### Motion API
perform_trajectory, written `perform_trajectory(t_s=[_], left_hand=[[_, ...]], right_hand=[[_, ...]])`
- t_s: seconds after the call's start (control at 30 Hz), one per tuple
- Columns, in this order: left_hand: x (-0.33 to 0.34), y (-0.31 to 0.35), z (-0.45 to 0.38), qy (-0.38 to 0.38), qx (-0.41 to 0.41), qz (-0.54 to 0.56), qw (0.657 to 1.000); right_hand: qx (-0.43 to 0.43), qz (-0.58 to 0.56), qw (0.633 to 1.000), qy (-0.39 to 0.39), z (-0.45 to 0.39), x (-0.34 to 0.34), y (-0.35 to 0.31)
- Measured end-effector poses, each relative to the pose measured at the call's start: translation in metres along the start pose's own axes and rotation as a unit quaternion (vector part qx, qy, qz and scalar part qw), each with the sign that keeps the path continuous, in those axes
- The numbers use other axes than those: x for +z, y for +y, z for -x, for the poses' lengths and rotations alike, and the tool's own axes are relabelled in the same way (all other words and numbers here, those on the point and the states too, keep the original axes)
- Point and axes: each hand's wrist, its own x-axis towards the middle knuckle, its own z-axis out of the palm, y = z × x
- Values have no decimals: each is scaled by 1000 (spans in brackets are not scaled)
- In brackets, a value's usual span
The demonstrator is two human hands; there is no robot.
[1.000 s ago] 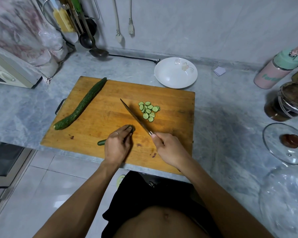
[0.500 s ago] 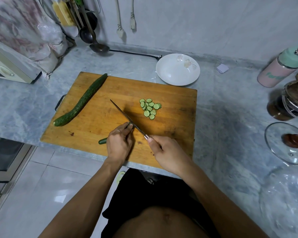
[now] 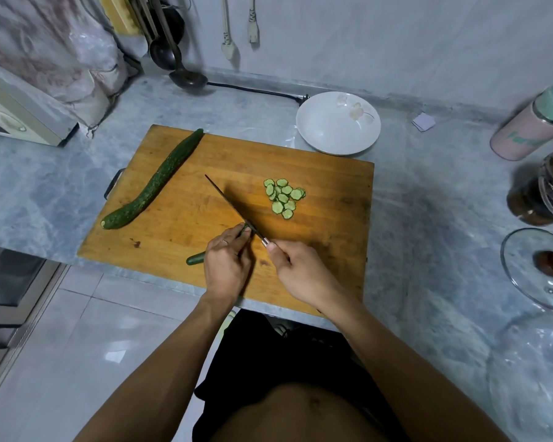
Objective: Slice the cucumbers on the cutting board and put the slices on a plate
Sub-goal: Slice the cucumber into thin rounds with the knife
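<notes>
At frame centre, the left hand (image 3: pixel 225 263) pinches the firm, slippery cucumber stub (image 3: pixel 196 258) (keep fingertips curled back); the right hand (image 3: pixel 296 267) grips the knife (image 3: pixel 229 205), slices (image 3: pixel 284 197) lying beside it.

Under the gripped knife (image 3: pixel 229 204), whose blade is thin dark metal, the cutting board (image 3: pixel 332 199) is scuffed matt wood. Beyond it the plate (image 3: pixel 326 129) is glossy white, the counter (image 3: pixel 428 218) polished grey stone. Right of the grip, the lid (image 3: pixel 524 275) is clear glass.

A pink bottle (image 3: pixel 530 129), a glass lid (image 3: pixel 537 269), perhaps a ladle (image 3: pixel 186 78), on the grey counter (image 3: pixel 428 218).
</notes>
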Motion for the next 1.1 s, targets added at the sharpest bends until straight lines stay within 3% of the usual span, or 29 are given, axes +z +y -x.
perform_trajectory(t_s=[0.3,0.77,1.1], left_hand=[[-14,6,-4,3,-19,17,1000],[-12,6,-1,-10,-34,19,999],[-16,7,-6,0,-41,13,999]], right_hand=[[53,-70,996,3,0,-13,12],[-35,-11,999,-15,22,-19,-3],[-10,-6,1000,-10,21,-32,3]])
